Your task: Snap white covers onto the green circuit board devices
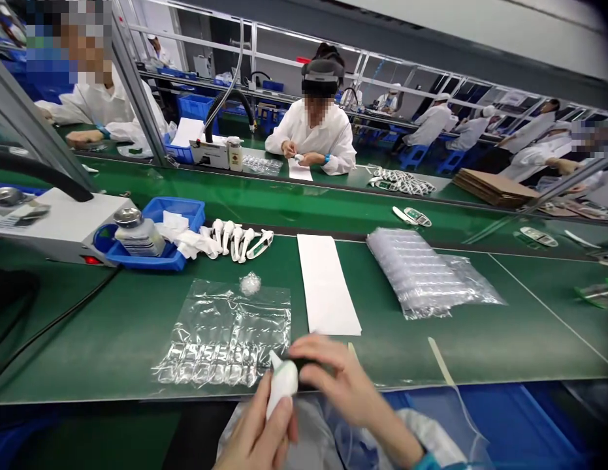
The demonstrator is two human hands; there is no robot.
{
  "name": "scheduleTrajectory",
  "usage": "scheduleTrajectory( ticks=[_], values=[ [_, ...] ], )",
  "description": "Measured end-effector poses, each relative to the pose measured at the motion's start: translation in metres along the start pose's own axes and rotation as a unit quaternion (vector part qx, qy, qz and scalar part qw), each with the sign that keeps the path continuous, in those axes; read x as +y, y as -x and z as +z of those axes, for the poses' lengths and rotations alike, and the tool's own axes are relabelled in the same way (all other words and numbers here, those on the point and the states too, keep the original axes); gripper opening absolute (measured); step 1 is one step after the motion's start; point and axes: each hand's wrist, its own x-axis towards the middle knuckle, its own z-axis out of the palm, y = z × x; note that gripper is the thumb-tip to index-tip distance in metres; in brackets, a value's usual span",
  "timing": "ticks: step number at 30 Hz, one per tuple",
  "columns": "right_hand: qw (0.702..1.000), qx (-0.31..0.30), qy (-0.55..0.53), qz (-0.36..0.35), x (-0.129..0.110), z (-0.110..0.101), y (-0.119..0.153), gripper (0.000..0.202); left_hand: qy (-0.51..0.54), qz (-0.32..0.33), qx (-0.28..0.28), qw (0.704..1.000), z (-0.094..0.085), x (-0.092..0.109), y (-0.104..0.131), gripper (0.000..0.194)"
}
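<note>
My left hand is wrapped round a white, rounded plastic device with a tapered tip, which looks like an ear thermometer. It is held tilted in front of the bench's near edge, tip pointing up and left. Just right of it is my right hand, slightly blurred, fingers curved and apart, with nothing visible between them. Beyond my left hand lies a clear plastic sheet with moulded pockets. A small crumpled clear piece sits at its far edge.
A white paper strip and stacked clear pocket sheets lie ahead and right. At left are a blue tray with a metal-topped bottle, several white device parts and a white box. A co-worker sits opposite.
</note>
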Motion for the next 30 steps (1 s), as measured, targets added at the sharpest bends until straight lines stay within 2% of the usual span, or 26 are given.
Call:
scheduleTrajectory(
  ticks=[2,4,6,9,12,16,20,24,27,30],
  values=[
    [0.990,0.059,0.119,-0.049,0.014,-0.036,-0.013,0.017,-0.014,0.032,-0.054,0.998,0.014,0.016,-0.013,0.029],
    [0.980,0.073,0.173,-0.060,0.033,-0.061,-0.024,0.016,-0.003,0.079,-0.054,0.995,0.027,0.031,-0.027,0.035],
    [0.979,0.061,0.185,-0.054,0.049,-0.074,-0.030,0.015,0.000,0.107,-0.039,0.993,0.039,0.042,-0.044,0.039],
    [0.979,0.048,0.191,-0.044,0.060,-0.075,-0.032,0.012,-0.051,0.145,-0.038,0.987,0.055,0.047,-0.074,0.039],
    [0.978,0.047,0.200,-0.028,0.060,-0.068,-0.032,0.010,-0.086,0.166,-0.029,0.982,0.065,0.042,-0.104,0.036],
    [0.976,0.067,0.205,-0.009,0.058,-0.061,-0.035,0.010,-0.091,0.167,-0.025,0.981,0.067,0.036,-0.124,0.037],
    [0.981,0.087,0.174,-0.011,0.052,-0.063,-0.032,0.014,-0.080,0.156,-0.025,0.984,0.066,0.040,-0.122,0.040],
    [0.990,0.100,0.097,-0.008,0.023,-0.066,-0.018,0.019,-0.050,0.134,-0.055,0.988,0.068,0.051,-0.105,0.045],
    [0.998,0.067,-0.006,-0.001,-0.004,-0.053,-0.010,0.020,-0.003,0.103,-0.093,0.990,0.069,0.054,-0.084,0.052],
    [0.997,0.019,-0.071,0.002,-0.019,-0.033,-0.008,0.018,0.069,0.060,-0.107,0.990,0.068,0.051,-0.066,0.053]
  ],
)
